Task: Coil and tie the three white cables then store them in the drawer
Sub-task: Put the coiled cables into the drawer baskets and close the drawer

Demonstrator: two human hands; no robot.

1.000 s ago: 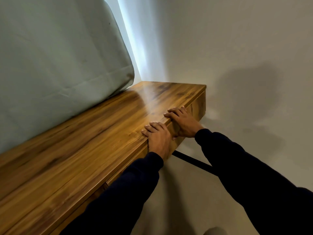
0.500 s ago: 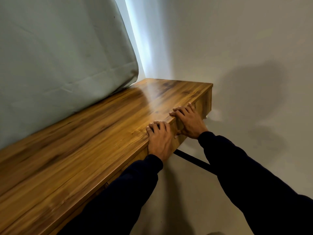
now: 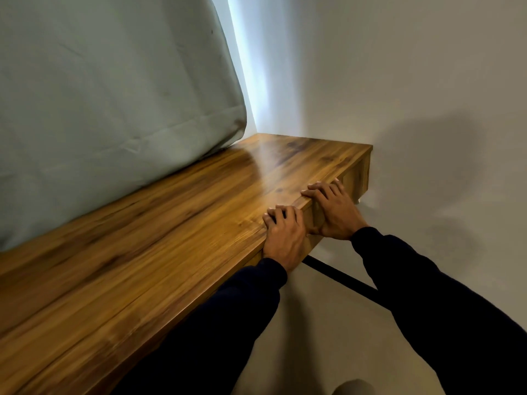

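My left hand (image 3: 281, 236) and my right hand (image 3: 333, 213) lie side by side over the front edge of a wooden desk (image 3: 171, 223), near its right end. The fingers of both rest flat on the top, and the palms press against the drawer front (image 3: 315, 220) below the edge. The drawer sits flush with the desk, shut. No white cable shows anywhere in the view. Both arms wear dark sleeves.
A pale green mattress (image 3: 99, 109) leans upright along the back of the desk. A plain wall stands to the right, and a black bar (image 3: 339, 276) of the desk frame runs beneath the top. The floor below is pale.
The view has shifted a little, so the desk end sits further right in frame. Both hands stay pressed on the front edge in the same pose.
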